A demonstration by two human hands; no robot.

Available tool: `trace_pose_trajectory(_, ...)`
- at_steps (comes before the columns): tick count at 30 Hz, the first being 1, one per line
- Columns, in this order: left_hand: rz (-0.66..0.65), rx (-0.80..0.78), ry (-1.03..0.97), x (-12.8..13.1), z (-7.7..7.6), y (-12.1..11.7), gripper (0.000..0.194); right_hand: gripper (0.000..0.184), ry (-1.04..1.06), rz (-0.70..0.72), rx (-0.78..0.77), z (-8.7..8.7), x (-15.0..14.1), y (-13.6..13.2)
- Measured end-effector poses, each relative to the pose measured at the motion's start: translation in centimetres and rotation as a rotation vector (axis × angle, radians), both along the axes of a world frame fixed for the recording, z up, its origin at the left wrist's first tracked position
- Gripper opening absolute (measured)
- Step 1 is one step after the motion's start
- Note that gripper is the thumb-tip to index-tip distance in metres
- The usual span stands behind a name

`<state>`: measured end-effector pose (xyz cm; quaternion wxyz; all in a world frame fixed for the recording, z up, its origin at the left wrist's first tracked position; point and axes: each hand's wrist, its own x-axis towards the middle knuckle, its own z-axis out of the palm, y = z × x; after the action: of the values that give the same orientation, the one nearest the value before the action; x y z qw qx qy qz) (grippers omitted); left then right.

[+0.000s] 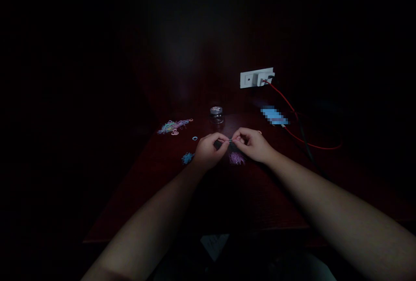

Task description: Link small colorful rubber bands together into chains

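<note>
My left hand (210,151) and my right hand (252,143) meet above the table, each closed in a pinch. A small bluish-green rubber band (230,140) is held between their fingertips; its exact shape is too small to make out. A pile of blue rubber bands (187,158) lies beside my left wrist. Below the fingers of my right hand is a pile of purple rubber bands (237,158). One loose blue band (195,138) rests just left of my left hand. Farther left sits a mixed-colour heap of bands (172,126), with pink bands (175,133) at its edge.
A clear lidded jar (216,115) stands behind my hands on the dark red table (136,194). To the right lies a blurred-out phone-like object (274,115) with a red cable (312,144) running to a wall socket (248,79). A black cord (303,136) hangs nearby.
</note>
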<state>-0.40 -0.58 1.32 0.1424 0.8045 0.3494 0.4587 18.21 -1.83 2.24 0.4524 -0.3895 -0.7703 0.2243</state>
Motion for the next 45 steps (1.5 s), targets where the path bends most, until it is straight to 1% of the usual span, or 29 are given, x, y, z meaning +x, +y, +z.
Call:
trace_pose_trajectory(10, 0.010, -0.004, -0.007, 0.1, -0.1, 0.1, 0.009, 0.014, -0.013, 0.057, -0.058, 0.0, -0.2, 0.0)
trace_pose_trajectory(17, 0.021, 0.006, 0.022, 0.0, -0.1, 0.0, 0.007, 0.014, -0.029, 0.008, -0.010, 0.1, 0.0, -0.1)
trace_pose_trajectory(25, 0.007, -0.012, 0.057, 0.0, 0.1, 0.0, 0.006, 0.008, -0.026, 0.034, 0.005, -0.2, 0.1, 0.1)
trace_pose_trajectory(29, 0.010, -0.008, 0.072, 0.0, 0.1, 0.0, 0.006, 0.007, -0.040, 0.018, 0.014, -0.2, 0.1, 0.1)
trace_pose_trajectory(35, -0.015, 0.032, 0.130, -0.2, 0.3, -0.1, 0.005, 0.008, -0.055, 0.014, 0.026, 0.0, 0.1, -0.1)
trace_pose_trajectory(39, -0.015, 0.080, 0.191, -0.5, 0.8, 0.0, 0.004, 0.008, -0.055, 0.021, 0.030, 0.0, 0.1, -0.1)
trace_pose_trajectory(43, -0.048, 0.130, 0.347, -2.1, 1.7, 0.7, 0.008, 0.008, -0.024, 0.023, 0.027, -0.2, 0.3, 0.2)
trace_pose_trajectory(45, -0.090, 0.091, 0.436, -3.3, 2.3, 1.1, 0.009, 0.007, 0.009, 0.024, 0.031, -0.4, 0.5, 0.5)
